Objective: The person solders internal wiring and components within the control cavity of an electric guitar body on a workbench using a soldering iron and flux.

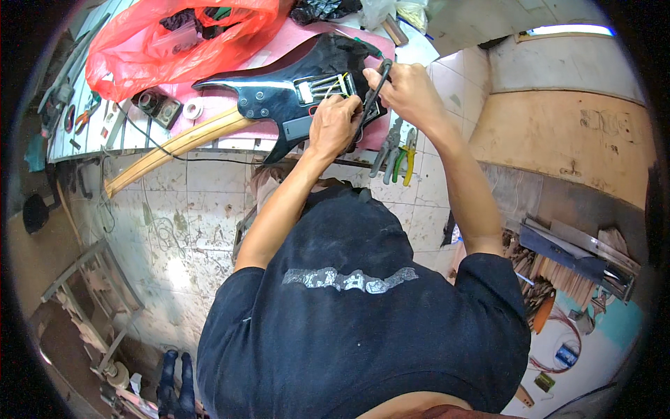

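A dark electric guitar (279, 91) lies face down on the bench, its wooden neck (181, 143) pointing to the lower left over the front edge. Its open back cavity shows springs (326, 89) and yellow wires. Over that cavity my left hand (336, 124) is closed, fingertips pinched together; what they hold is hidden. Just to its right, my right hand (408, 87) grips a black-handled corded tool (384, 68) that resembles a soldering iron. Its thick black cord passes down beside my left hand. The tool's tip is not clear.
Pliers with grey, green and yellow handles (400, 162) lie at the bench's right edge. A red plastic bag (139, 49) covers the back left. Near the neck are a white tape roll (193, 109), a small dark device (157, 106) and scissors (86, 115). A thin black cable crosses the neck.
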Demonstrator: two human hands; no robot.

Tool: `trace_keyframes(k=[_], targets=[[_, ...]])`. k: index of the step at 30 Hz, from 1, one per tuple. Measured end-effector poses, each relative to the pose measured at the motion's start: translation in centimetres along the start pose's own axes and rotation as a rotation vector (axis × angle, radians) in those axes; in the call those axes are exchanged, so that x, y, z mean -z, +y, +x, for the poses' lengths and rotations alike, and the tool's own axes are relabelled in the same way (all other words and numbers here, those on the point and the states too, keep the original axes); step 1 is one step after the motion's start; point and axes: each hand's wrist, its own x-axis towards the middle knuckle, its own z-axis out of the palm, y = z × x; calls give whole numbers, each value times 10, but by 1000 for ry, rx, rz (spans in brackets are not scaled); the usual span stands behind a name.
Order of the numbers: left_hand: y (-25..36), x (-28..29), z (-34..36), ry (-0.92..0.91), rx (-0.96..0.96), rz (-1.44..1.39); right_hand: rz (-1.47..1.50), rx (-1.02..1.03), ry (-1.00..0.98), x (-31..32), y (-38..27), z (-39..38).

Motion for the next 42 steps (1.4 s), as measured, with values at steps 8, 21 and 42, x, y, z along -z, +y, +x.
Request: trace_keyframes(k=[8, 21, 42], targets=[[-11, -10, -3, 1, 1, 10, -42, 69, 24, 5, -7, 3], [-8, -5, -2, -23, -32, 11, -35, 34, 22, 3, -9, 4], [-7, -4, -2, -2, -58, -15, -201, 311, 65, -2, -6, 10]])
